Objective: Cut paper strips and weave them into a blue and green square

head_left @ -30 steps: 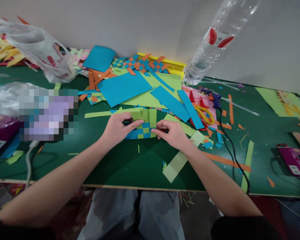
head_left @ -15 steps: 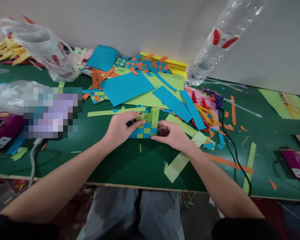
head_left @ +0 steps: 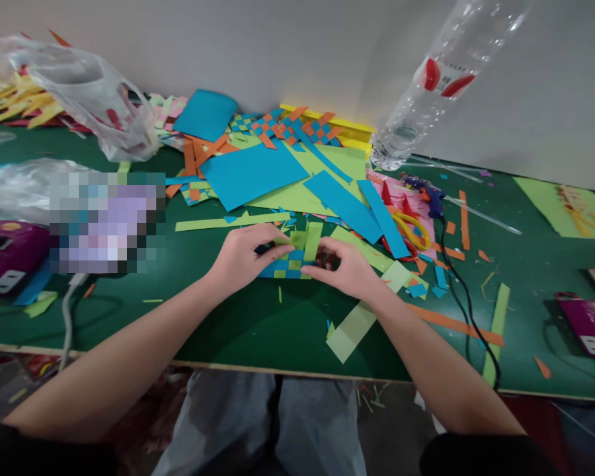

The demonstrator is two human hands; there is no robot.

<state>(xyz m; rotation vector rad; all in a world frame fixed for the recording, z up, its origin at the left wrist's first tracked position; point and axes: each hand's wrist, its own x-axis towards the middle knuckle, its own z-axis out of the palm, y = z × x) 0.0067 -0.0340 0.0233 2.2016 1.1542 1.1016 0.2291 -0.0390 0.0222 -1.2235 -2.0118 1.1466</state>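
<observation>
A small woven paper mat (head_left: pixel 288 266) of blue and light green strips is held just above the green table, between my hands. My left hand (head_left: pixel 250 251) pinches its left side, thumb on the near face and fingers behind. At its right edge my right hand (head_left: pixel 343 264) has thumb and fingers closed on the weave. Light green strip ends (head_left: pixel 313 240) stand up from the top of the mat, the right one leaning to the right. The fingertips behind the mat are partly hidden.
Blue sheets (head_left: pixel 255 173), paper strips and scraps cover the back. Scissors (head_left: pixel 412 231) and a glue gun (head_left: pixel 430 198) with a black cord lie right. A plastic bottle (head_left: pixel 426 86) stands behind. Left are a plastic bag (head_left: pixel 121 129), a blurred-out patch (head_left: pixel 109 225) and a purple box (head_left: pixel 14 254).
The upright green strip at the mat's right side now leans further right, and the mat sits slightly lower in view. Both hands keep their hold.
</observation>
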